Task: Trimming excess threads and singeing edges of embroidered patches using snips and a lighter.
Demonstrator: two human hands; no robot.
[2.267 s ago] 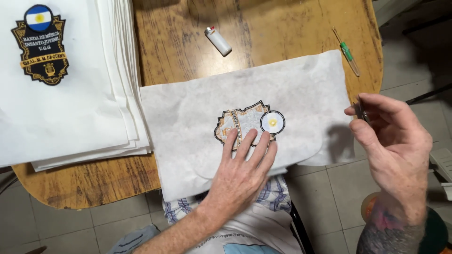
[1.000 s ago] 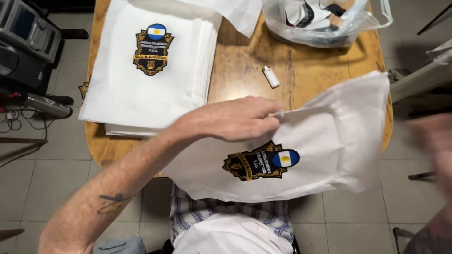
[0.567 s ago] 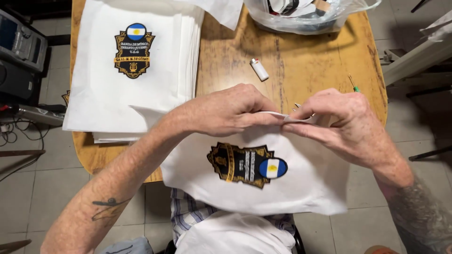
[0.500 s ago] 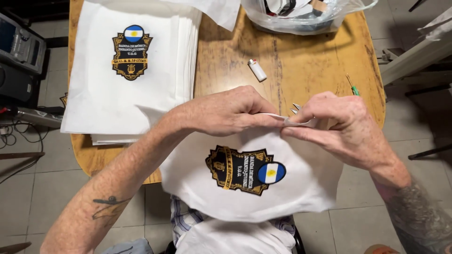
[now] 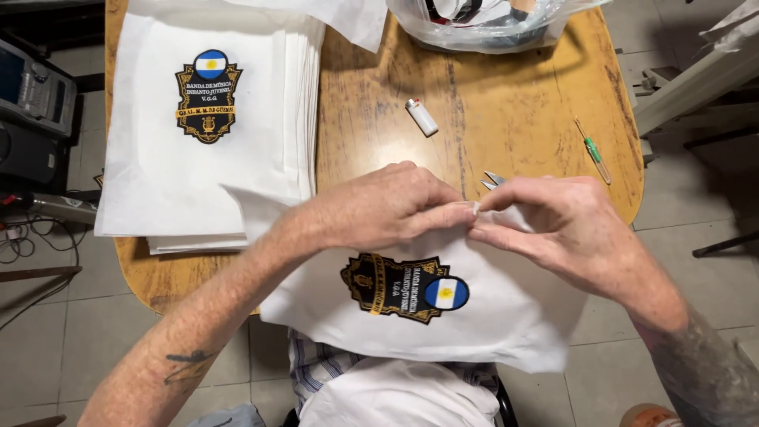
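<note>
A white fabric sheet [image 5: 506, 316] with a black and gold embroidered patch [image 5: 405, 286] hangs over the near edge of the wooden table [image 5: 514, 111]. My left hand [image 5: 379, 207] pinches the sheet's top edge with thumb and fingers. My right hand [image 5: 565, 229] pinches the same edge right beside it, fingertips touching. Small metal snips [image 5: 492, 181] stick out above my right hand, which holds them in its palm.
A stack of white sheets [image 5: 205, 126] with an identical patch [image 5: 207, 95] on top lies at the left. A white lighter [image 5: 421, 117], a green-handled screwdriver [image 5: 593, 150] and a clear plastic bag [image 5: 490, 24] lie on the table. Grey machines [image 5: 35, 103] stand at far left.
The sheet was flipped patch side up and drawn toward me. My left hand moved to its top edge, then my right hand came in and pinched the edge beside it.
</note>
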